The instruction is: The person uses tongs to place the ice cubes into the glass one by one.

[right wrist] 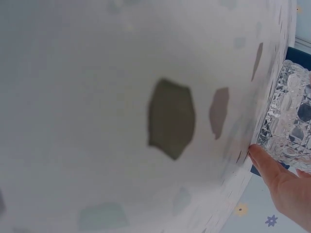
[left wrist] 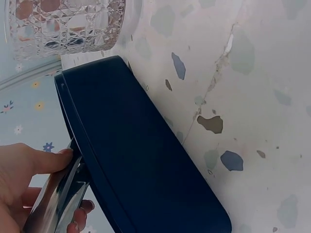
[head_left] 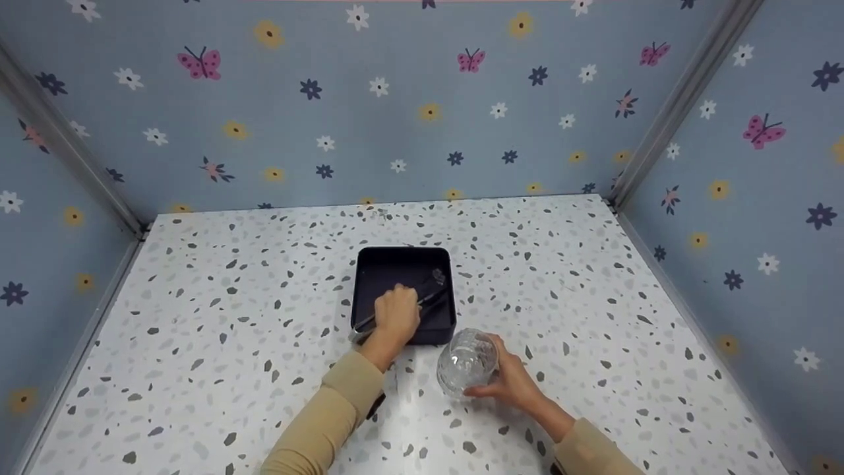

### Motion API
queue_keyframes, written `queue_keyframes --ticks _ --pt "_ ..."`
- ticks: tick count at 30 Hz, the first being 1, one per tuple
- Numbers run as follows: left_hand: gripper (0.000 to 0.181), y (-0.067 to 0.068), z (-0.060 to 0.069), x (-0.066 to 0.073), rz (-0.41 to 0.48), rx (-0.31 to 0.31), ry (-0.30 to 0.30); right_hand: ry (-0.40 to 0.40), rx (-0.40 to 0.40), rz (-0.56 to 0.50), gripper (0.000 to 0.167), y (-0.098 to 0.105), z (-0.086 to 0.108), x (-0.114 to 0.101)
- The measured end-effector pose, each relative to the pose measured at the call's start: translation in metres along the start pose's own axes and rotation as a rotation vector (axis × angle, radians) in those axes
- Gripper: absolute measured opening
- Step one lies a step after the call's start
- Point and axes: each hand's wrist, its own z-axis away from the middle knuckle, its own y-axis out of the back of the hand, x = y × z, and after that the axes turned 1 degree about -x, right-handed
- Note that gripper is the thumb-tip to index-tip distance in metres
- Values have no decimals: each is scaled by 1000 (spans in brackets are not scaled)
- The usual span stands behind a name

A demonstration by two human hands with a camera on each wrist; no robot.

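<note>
My left hand (head_left: 397,313) is over the dark square tray (head_left: 402,338) and grips a long, shiny metal utensil (head_left: 364,323). Its narrow end points to the tray's right side; its exact kind is unclear. In the left wrist view, thumb and fingers pinch the utensil's shiny metal part (left wrist: 56,199) beside the tray wall (left wrist: 131,145). By the tray's near right corner is a clear cut-glass tumbler (head_left: 467,363). My right hand (head_left: 511,379) holds it from the right, thumb on the near side. The right wrist view shows the tumbler (right wrist: 291,111) only partly.
The speckled white tabletop (head_left: 264,369) surrounds the tray. Blue flowered panels (head_left: 395,79) stand at the back and both sides. A small patterned patch (head_left: 438,276) shows inside the tray at the right, too small to tell.
</note>
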Motion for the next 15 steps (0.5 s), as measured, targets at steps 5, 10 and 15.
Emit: queue_keyframes --ticks 5,10,15 --pt "17 -3 -5 1 12 -6 5 8 1 -19 92 0 0 1" --pt "16 -6 -9 1 12 -7 10 7 2 -13 92 0 -1 2" --pt "16 -7 -13 2 21 -9 3 -7 0 3 92 0 -1 1"
